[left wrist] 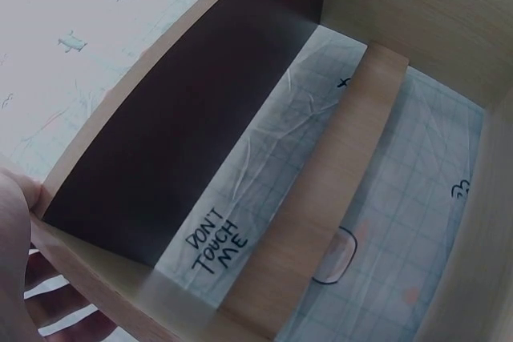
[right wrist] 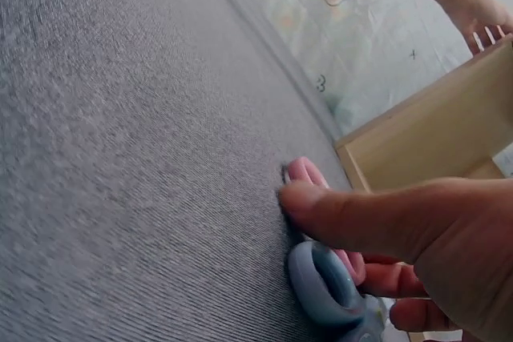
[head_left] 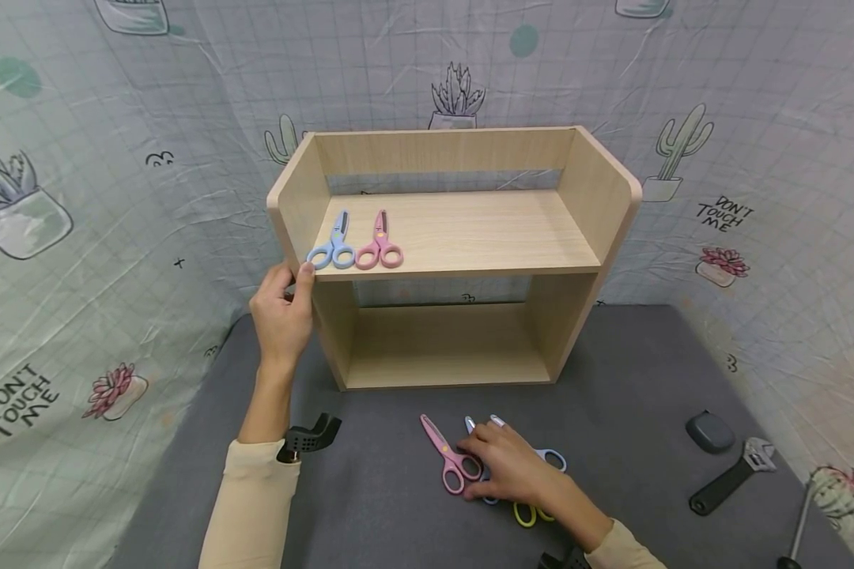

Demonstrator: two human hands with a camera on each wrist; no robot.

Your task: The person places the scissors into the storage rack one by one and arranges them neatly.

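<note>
A light wooden shelf unit [head_left: 498, 229] stands on the grey table, with blue scissors [head_left: 338, 241] and pink scissors [head_left: 380, 241] side by side at the left of its upper board. My left hand [head_left: 282, 312] grips the unit's left side panel, thumb at the front edge near the blue scissors. My right hand [head_left: 508, 466] is down among scissors on the table. Its thumb and fingers close around the handle of a second pink pair [head_left: 436, 435]. Blue-handled scissors [right wrist: 317, 286] lie partly under that hand, and yellow handles [head_left: 525, 515] show below it.
Toward the table's right side lie a dark rounded object [head_left: 710, 431], an adjustable wrench [head_left: 729, 476] with a black handle, and a screwdriver [head_left: 799, 525]. A printed cloth with cactus drawings [head_left: 683, 150] hangs behind and around the table.
</note>
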